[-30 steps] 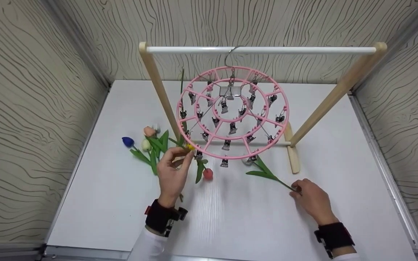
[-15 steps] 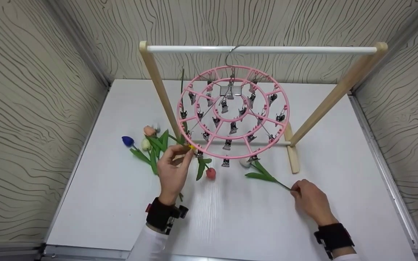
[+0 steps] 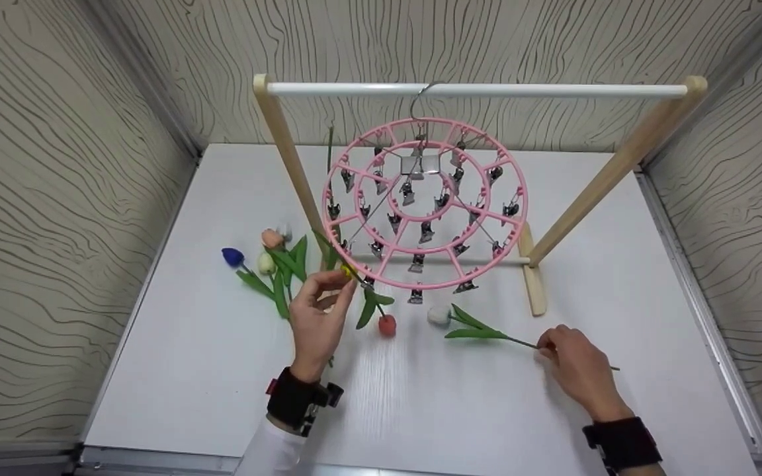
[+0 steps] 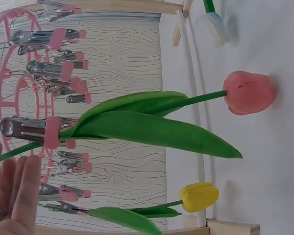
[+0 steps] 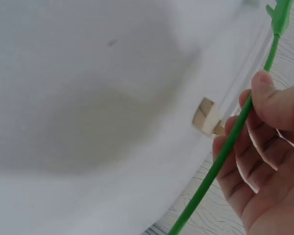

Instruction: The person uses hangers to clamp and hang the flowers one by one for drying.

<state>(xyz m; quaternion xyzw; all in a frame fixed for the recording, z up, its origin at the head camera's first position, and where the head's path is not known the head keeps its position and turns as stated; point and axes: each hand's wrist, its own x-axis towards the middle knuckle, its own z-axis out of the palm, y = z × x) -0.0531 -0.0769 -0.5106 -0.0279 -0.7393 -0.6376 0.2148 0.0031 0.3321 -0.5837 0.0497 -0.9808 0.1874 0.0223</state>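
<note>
In the head view, your left grip [image 3: 318, 317] pinches the stem of the red tulip [image 3: 387, 325] left of centre, and your right grip [image 3: 579, 370], lower right, holds the stem of the white tulip [image 3: 439, 315]. Your left wrist view shows better than the head view a clip [image 4: 51, 132], at left, holding the red tulip by its leaf base, and the yellow tulip [image 4: 200, 197] hanging low in the frame. Your right wrist view shows the stem crossing between thumb and fingers at right.

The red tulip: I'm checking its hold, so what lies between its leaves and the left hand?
A pink-tipped metal clip and some green stem lie between the leaves and the left hand in the left wrist view.
</note>
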